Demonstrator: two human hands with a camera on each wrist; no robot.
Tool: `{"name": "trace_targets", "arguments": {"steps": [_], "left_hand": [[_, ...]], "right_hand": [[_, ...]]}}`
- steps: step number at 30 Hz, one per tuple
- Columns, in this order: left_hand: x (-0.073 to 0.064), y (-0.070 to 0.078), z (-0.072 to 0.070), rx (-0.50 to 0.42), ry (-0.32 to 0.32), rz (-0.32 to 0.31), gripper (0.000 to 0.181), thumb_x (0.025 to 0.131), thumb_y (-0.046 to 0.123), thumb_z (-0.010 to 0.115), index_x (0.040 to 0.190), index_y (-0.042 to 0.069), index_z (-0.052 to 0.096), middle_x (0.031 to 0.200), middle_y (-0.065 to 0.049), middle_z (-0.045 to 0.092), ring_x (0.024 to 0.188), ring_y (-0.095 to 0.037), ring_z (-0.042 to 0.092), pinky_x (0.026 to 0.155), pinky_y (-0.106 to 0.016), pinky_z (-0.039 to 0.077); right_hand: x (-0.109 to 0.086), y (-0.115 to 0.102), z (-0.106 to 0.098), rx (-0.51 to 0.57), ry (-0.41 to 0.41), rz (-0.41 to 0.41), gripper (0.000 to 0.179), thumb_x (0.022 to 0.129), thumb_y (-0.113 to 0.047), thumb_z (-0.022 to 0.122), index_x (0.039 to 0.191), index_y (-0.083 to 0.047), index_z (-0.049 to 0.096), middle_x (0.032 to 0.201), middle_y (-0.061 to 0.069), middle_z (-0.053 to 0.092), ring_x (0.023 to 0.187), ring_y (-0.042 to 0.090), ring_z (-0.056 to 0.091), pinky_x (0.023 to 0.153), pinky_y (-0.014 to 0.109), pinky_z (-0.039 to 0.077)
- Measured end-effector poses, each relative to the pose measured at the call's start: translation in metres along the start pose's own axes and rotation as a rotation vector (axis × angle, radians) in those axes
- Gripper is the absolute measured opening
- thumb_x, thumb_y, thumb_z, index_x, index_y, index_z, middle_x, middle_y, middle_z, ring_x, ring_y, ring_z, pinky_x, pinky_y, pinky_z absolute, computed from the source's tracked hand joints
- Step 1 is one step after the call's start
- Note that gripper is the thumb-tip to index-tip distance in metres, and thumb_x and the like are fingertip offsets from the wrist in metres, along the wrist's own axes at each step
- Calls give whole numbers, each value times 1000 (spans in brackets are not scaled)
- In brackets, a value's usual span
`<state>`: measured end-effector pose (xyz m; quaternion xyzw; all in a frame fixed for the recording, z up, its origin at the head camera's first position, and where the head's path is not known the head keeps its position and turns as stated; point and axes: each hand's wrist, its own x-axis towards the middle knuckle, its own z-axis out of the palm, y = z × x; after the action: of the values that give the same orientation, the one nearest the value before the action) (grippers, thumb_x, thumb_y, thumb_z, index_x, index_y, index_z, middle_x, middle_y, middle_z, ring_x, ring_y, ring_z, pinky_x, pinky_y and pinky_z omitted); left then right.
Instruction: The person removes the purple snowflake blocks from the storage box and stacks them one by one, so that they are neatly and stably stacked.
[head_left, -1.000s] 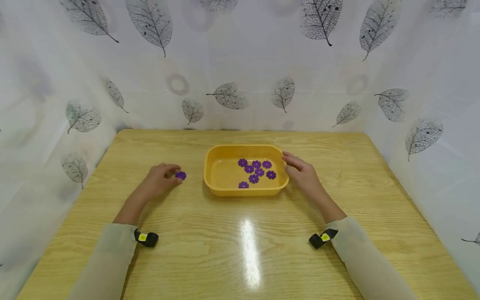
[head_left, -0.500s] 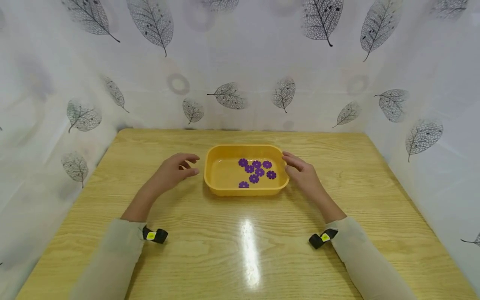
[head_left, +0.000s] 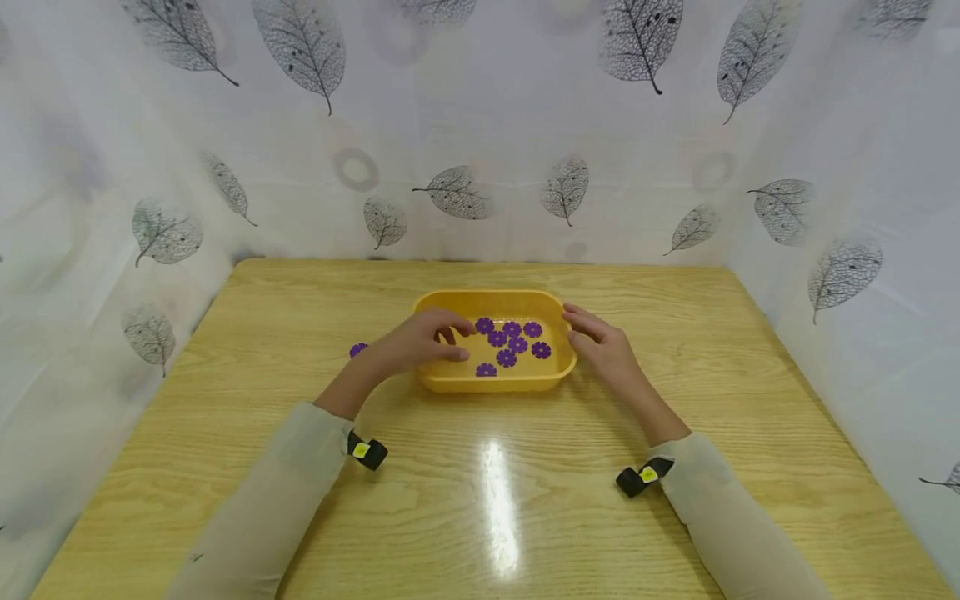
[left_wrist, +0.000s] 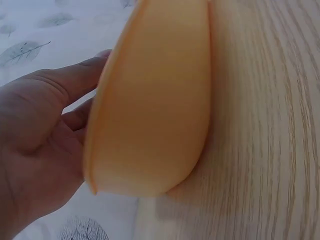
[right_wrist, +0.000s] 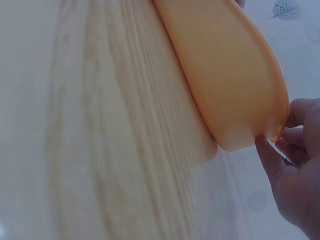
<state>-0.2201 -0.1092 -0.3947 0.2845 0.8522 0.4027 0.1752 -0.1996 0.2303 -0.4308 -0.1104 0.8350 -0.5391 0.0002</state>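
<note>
While reaching over the yellow tray's (head_left: pixel 450 382) left wall with left hand (head_left: pixel 415 342) loosely spread and empty: pinch one purple flower chip (head_left: pixel 485 326) by its edge, avoid nudging neighbours; steady far rim with right hand (head_left: pixel 604 348), fingertips relaxed against it.

light wooden table (head_left: pixel 675 517), yellow tray (head_left: pixel 495 382) near its middle, one purple flower piece (head_left: pixel 357 349) lying left of the tray
</note>
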Motion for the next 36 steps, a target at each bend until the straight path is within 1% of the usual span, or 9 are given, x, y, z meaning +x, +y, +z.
{"name": "trace_targets", "arguments": {"steps": [3,5,10,14,18,21,25,30,36], "left_hand": [[11,2,8,39,-55,-7,45,96,23,71,137,8,60,131,-10,62,109,-23,58,95,-39,51],[18,3,13,53,-83,-26,42,95,24,72,134,11,62,127,-5,63,108,-21,59,95,-38,52],[32,1,20,-18,-158,-84,34,94,22,73,126,14,66,120,-1,64,105,-19,62,93,-35,54],[40,-1,24,-51,-204,-103,25,94,16,72,118,10,67,115,-3,65,104,-20,62,91,-33,54],[44,0,27,-4,-198,-119,15,93,11,72,107,10,66,106,-4,65,96,-19,58,86,-30,53],[46,-2,29,40,-190,-113,10,93,8,72,101,11,65,101,-4,64,92,-19,56,84,-30,51],[49,-6,30,68,-165,-117,7,95,7,69,100,11,65,101,-5,64,92,-19,57,84,-31,52],[52,-9,31,128,-90,-120,5,98,8,65,101,11,66,105,-4,66,97,-20,59,90,-33,52],[52,-6,30,99,-72,-148,15,94,8,71,108,9,66,111,-5,66,105,-22,59,97,-37,51]], "right_hand": [[0,0,1,-1,4,-5,42,103,-16,57,141,-1,56,157,6,45,146,27,41,108,20,42],[1,1,1,-11,4,-4,42,103,-18,57,142,-3,56,157,5,45,146,25,40,110,23,42],[1,2,0,-23,-2,6,42,103,-21,56,143,-5,56,158,1,44,148,21,37,113,35,39],[1,2,0,-14,-3,2,43,103,-20,56,143,-4,56,158,2,44,147,22,39,113,32,40],[-6,-22,0,-9,-18,16,42,103,-13,55,142,3,54,158,10,43,147,26,39,112,30,40],[-11,-40,0,-21,-29,33,42,103,-9,53,141,7,52,158,15,42,147,28,39,113,34,40],[-11,-39,0,-23,-30,41,42,103,-10,53,142,6,52,158,13,42,147,28,38,114,41,38],[-10,-37,0,-16,-31,51,43,103,-10,53,143,6,52,159,12,41,148,28,38,115,43,37],[-10,-37,0,-18,-30,52,42,103,-10,53,143,5,52,159,11,41,147,29,38,115,42,37]]}}
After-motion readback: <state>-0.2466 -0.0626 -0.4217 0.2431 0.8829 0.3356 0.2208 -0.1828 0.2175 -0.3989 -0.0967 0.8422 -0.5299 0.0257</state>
